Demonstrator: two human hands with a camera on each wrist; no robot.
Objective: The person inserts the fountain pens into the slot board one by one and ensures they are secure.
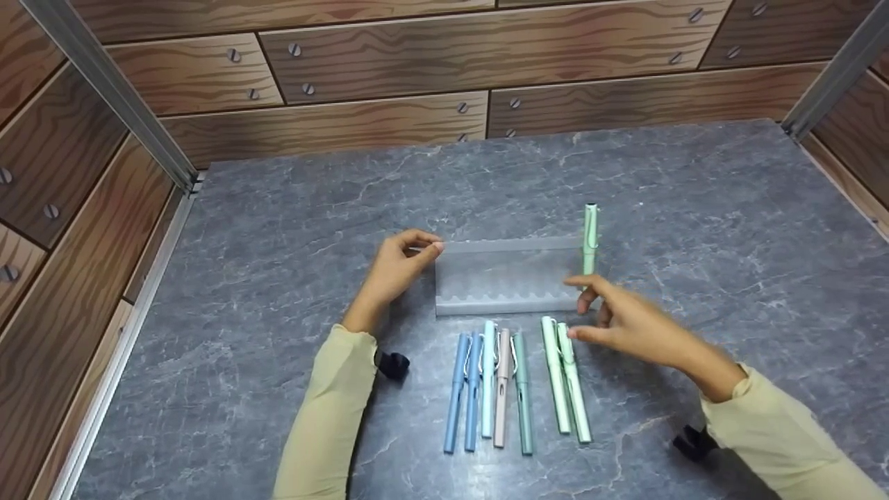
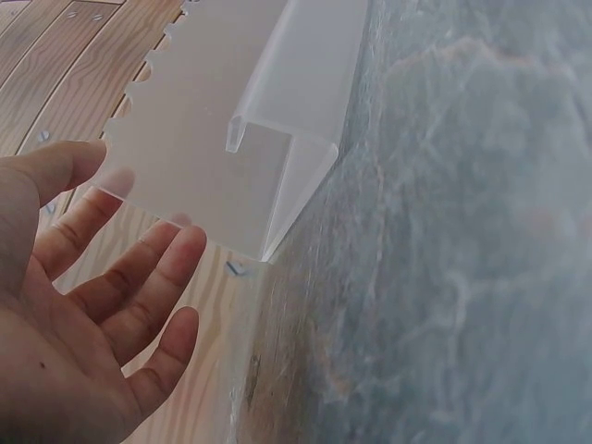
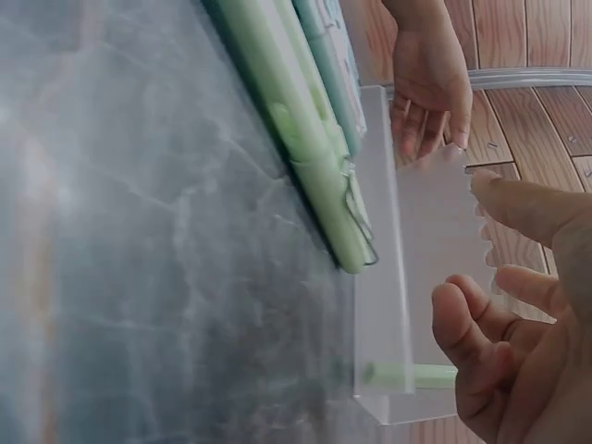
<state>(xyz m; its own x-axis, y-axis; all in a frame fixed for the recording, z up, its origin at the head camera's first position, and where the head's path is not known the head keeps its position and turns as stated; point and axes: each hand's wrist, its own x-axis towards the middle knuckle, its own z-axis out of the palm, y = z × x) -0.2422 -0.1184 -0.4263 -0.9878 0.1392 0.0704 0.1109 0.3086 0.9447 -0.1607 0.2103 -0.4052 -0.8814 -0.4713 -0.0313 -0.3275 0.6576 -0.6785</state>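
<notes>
A clear plastic pen stand (image 1: 510,267) with a scalloped edge stands on the table. At its far left corner, my left hand (image 1: 397,267) pinches the panel (image 2: 199,120) between thumb and index finger; the other fingers spread beneath. Close to the stand's right front corner hovers my right hand (image 1: 625,319), fingers loosely bent and nothing between them. A light green pen (image 1: 590,232) is upright at the stand's right end. Below the right fingers, two more light green pens, one on the left (image 1: 555,375) and one on the right (image 1: 574,382), lie side by side.
Left of those pens, several others lie in a row: blue pens (image 1: 455,396), a pale aqua pen (image 1: 488,382), a taupe pen (image 1: 501,389) and a dark green pen (image 1: 524,396). Wood-patterned walls (image 1: 389,62) enclose the grey marbled table (image 1: 278,278).
</notes>
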